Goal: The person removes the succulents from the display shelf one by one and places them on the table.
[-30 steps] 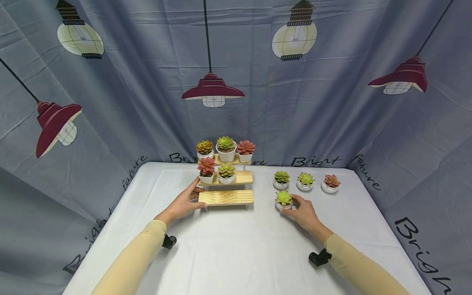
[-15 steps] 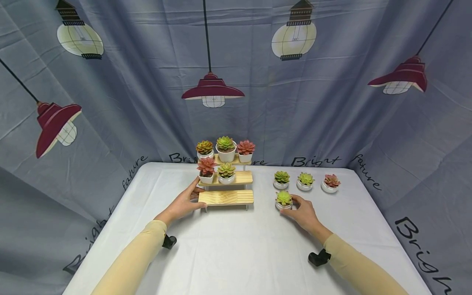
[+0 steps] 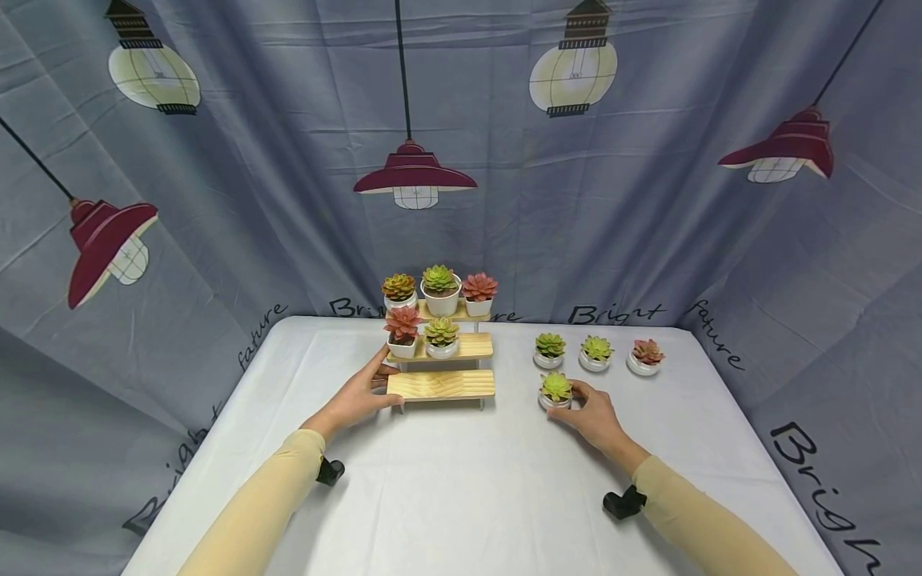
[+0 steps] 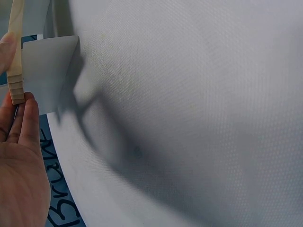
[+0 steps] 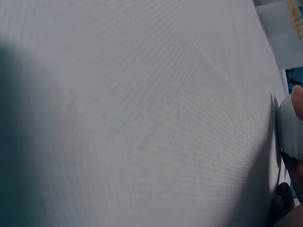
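Observation:
A three-tiered wooden plant stand (image 3: 441, 386) stands at the table's middle back. My left hand (image 3: 354, 406) holds the left end of its lowest board, and in the left wrist view the thumb and fingers lie on either side of that board (image 4: 15, 56). To the right, my right hand (image 3: 594, 416) pinches a small white pot with a bright green succulent (image 3: 556, 387). The right wrist view catches only part of this white pot (image 5: 289, 130), low at the tablecloth, with a fingertip against it. Its plant is out of that view.
Three potted succulents fill the top board: yellow-orange (image 3: 399, 288), green (image 3: 440, 280) and red (image 3: 479, 288). The middle board bears a red one (image 3: 402, 324) and a yellow-green one (image 3: 442, 332). Behind my right hand stand two green pots (image 3: 551, 347), (image 3: 596, 350) and a reddish one (image 3: 647, 353).

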Demonstrator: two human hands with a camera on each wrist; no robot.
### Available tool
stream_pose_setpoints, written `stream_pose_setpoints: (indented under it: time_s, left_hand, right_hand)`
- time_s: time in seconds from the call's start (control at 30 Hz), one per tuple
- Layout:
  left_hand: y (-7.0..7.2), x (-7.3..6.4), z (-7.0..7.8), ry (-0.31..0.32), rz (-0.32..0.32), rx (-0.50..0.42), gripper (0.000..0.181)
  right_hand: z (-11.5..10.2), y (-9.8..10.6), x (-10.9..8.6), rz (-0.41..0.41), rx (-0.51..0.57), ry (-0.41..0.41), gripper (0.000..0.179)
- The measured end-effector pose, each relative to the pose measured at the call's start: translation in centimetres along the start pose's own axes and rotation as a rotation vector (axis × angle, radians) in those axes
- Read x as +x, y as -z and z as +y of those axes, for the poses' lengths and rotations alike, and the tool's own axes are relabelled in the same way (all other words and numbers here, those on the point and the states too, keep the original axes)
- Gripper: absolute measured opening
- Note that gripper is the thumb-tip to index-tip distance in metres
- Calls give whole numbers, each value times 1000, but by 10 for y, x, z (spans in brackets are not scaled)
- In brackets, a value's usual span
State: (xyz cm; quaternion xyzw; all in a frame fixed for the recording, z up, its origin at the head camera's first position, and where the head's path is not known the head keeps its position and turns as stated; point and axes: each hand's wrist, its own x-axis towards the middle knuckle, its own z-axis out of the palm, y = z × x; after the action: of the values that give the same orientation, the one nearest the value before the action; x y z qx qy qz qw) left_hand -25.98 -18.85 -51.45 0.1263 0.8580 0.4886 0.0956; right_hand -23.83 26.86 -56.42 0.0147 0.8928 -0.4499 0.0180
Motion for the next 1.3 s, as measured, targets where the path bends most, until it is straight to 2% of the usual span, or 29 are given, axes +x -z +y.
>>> stream_pose_setpoints:
  time_s: [0.57,0.7,0.97,1.07,1.3]
  left_hand:
    - [1,2,-3,-8,-8,-7,113]
    - [2,3,-5,-14,-8,-7,112]
    - [1,3,-5,-8,-10,-7,113]
    - [2,3,-6,-10,-10,-6,112]
    - [1,3,-7,-13,-13,-18,112]
  right_hand:
    - [0,1,0,-7,-12,-2,88]
    - [1,3,-1,-13,-20,30,90]
    - [1,17,-8,-52,30,42,100]
    - [0,26,-13,-33,72,66,101]
    - [-13,40,-20,93,106,157,84]
